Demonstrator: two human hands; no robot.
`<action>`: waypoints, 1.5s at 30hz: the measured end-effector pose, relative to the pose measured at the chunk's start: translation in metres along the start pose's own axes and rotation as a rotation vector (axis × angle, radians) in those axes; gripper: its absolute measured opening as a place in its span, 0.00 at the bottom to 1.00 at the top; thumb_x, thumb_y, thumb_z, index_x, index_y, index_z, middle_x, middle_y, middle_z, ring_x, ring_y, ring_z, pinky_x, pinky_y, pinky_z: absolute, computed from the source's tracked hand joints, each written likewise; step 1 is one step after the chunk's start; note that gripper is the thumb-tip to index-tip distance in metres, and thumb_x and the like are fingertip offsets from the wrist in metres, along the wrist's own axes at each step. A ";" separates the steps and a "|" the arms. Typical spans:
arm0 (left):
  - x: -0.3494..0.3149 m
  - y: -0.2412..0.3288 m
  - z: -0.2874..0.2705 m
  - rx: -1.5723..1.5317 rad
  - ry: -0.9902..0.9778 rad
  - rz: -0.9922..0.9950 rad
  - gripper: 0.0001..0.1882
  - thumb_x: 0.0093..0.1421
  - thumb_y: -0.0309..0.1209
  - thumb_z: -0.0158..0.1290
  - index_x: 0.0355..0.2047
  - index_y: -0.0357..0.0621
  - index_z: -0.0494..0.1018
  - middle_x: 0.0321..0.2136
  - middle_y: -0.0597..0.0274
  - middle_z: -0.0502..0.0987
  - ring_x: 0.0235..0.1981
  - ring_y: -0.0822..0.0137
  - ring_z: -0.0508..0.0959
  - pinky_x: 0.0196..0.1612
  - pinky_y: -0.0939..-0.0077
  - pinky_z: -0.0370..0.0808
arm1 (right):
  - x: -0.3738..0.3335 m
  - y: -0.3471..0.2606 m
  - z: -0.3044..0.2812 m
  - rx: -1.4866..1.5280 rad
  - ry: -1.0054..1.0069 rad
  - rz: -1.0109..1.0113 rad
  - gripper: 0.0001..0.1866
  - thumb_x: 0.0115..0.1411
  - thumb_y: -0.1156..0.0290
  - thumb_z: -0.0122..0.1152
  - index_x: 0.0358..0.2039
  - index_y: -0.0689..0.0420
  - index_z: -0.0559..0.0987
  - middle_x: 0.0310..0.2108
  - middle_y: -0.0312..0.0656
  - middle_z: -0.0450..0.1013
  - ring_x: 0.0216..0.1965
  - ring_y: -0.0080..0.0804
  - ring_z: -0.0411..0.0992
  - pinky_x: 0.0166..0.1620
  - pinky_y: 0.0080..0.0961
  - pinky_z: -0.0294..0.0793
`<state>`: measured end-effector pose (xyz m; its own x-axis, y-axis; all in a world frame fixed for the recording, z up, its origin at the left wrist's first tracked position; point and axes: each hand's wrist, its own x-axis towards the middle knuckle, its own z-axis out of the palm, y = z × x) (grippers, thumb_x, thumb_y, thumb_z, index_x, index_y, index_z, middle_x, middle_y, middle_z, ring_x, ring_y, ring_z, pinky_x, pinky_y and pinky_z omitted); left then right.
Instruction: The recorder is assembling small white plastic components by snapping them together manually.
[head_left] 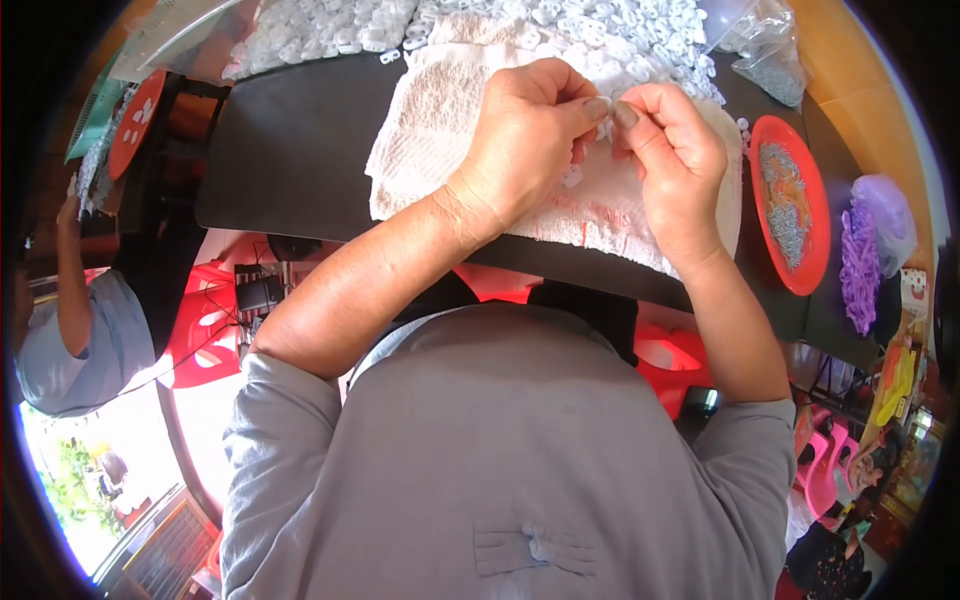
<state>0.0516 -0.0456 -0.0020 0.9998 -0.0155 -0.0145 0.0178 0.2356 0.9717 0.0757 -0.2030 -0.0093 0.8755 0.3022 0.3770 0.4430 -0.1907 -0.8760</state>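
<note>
Over a folded white towel [425,130], my two hands meet fingertip to fingertip. My left hand [525,130] is closed in a pinch on a small white plastic piece [605,122], mostly covered by the fingers. Against it, my right hand [678,140] pinches thumb to forefinger; what lies between those fingertips is too small to make out. Beyond the hands, a heap of small white plastic pieces [590,30] spreads over the towel's far part and the dark table [290,160]. On the right, an orange-red plate [762,205] carries many small metal parts [785,215].
A clear bag [775,75] of small parts stands at the far right, with a purple bundle [860,265] near the right edge. Another person [85,330] sits at the left by a red plate [137,125]. Red stools [672,360] stand below the table.
</note>
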 end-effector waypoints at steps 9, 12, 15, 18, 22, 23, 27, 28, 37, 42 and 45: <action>-0.003 0.006 0.004 0.047 0.023 0.046 0.05 0.60 0.25 0.54 0.29 0.35 0.73 0.19 0.66 0.73 0.16 0.80 0.67 0.16 0.87 0.60 | 0.002 0.003 0.000 0.019 -0.026 -0.077 0.04 0.64 0.74 0.55 0.35 0.62 0.76 0.24 0.31 0.70 0.25 0.14 0.65 0.27 0.11 0.61; 0.000 0.003 0.003 0.049 0.018 0.042 0.05 0.60 0.26 0.54 0.30 0.35 0.73 0.19 0.66 0.72 0.15 0.79 0.67 0.16 0.85 0.59 | 0.009 0.000 -0.001 0.034 -0.020 -0.047 0.04 0.63 0.75 0.56 0.35 0.62 0.76 0.25 0.31 0.70 0.26 0.15 0.66 0.28 0.11 0.62; 0.007 -0.003 0.003 0.024 0.034 0.064 0.06 0.61 0.27 0.53 0.32 0.36 0.72 0.19 0.66 0.71 0.15 0.78 0.67 0.16 0.83 0.59 | 0.019 -0.025 -0.017 0.029 -0.016 0.107 0.05 0.60 0.75 0.60 0.34 0.62 0.78 0.24 0.30 0.71 0.25 0.12 0.66 0.28 0.10 0.60; 0.004 0.004 -0.006 0.009 0.129 0.059 0.08 0.62 0.29 0.53 0.31 0.36 0.72 0.20 0.65 0.72 0.15 0.77 0.67 0.16 0.83 0.60 | 0.023 -0.036 -0.053 -0.038 0.143 0.068 0.04 0.58 0.76 0.60 0.33 0.62 0.79 0.22 0.28 0.70 0.22 0.11 0.64 0.26 0.11 0.59; 0.005 0.006 -0.007 -0.052 0.127 0.076 0.08 0.61 0.30 0.53 0.31 0.37 0.72 0.20 0.65 0.72 0.15 0.76 0.67 0.16 0.82 0.60 | 0.013 -0.017 -0.093 -0.473 0.010 0.090 0.03 0.57 0.77 0.59 0.32 0.61 0.78 0.21 0.26 0.69 0.22 0.11 0.62 0.26 0.13 0.59; 0.004 0.006 -0.006 -0.042 0.110 0.074 0.08 0.61 0.30 0.53 0.31 0.37 0.72 0.20 0.66 0.72 0.16 0.76 0.67 0.16 0.82 0.60 | 0.008 -0.015 -0.095 -0.641 -0.003 0.121 0.04 0.57 0.78 0.59 0.33 0.61 0.78 0.21 0.29 0.71 0.23 0.13 0.64 0.27 0.16 0.63; 0.002 0.008 -0.005 -0.007 0.109 0.070 0.07 0.61 0.30 0.53 0.31 0.38 0.72 0.20 0.66 0.72 0.16 0.77 0.67 0.17 0.82 0.60 | -0.007 -0.005 -0.096 -0.850 -0.053 -0.040 0.06 0.55 0.77 0.59 0.35 0.60 0.78 0.23 0.37 0.73 0.24 0.23 0.69 0.30 0.22 0.67; 0.002 0.008 -0.006 -0.006 0.109 0.071 0.07 0.61 0.30 0.53 0.31 0.38 0.72 0.20 0.66 0.72 0.16 0.77 0.67 0.17 0.82 0.60 | -0.010 -0.006 -0.093 -0.883 -0.074 -0.066 0.06 0.55 0.77 0.60 0.35 0.59 0.78 0.24 0.39 0.74 0.24 0.26 0.71 0.31 0.23 0.68; 0.003 0.006 -0.006 -0.027 0.086 0.036 0.07 0.61 0.29 0.52 0.30 0.38 0.73 0.20 0.67 0.72 0.16 0.77 0.67 0.17 0.83 0.60 | -0.015 0.001 -0.087 -0.732 -0.137 -0.005 0.08 0.52 0.81 0.60 0.33 0.59 0.77 0.26 0.39 0.72 0.27 0.28 0.73 0.31 0.24 0.70; 0.002 0.008 -0.005 -0.012 0.066 0.051 0.07 0.61 0.29 0.53 0.29 0.38 0.73 0.20 0.66 0.72 0.16 0.76 0.67 0.18 0.82 0.60 | -0.030 -0.001 -0.098 -0.834 -0.186 -0.287 0.09 0.51 0.85 0.56 0.32 0.59 0.77 0.28 0.41 0.71 0.28 0.31 0.73 0.31 0.24 0.71; 0.001 0.008 -0.004 0.004 0.044 0.043 0.07 0.61 0.29 0.52 0.29 0.37 0.73 0.19 0.66 0.72 0.16 0.76 0.67 0.18 0.82 0.59 | -0.038 -0.011 -0.093 -0.837 -0.110 -0.284 0.09 0.52 0.86 0.55 0.32 0.59 0.77 0.28 0.42 0.71 0.28 0.34 0.74 0.32 0.26 0.71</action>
<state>0.0529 -0.0401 0.0048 0.9991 0.0379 0.0173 -0.0256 0.2316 0.9725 0.0551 -0.2997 0.0139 0.7070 0.5219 0.4773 0.6740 -0.7016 -0.2313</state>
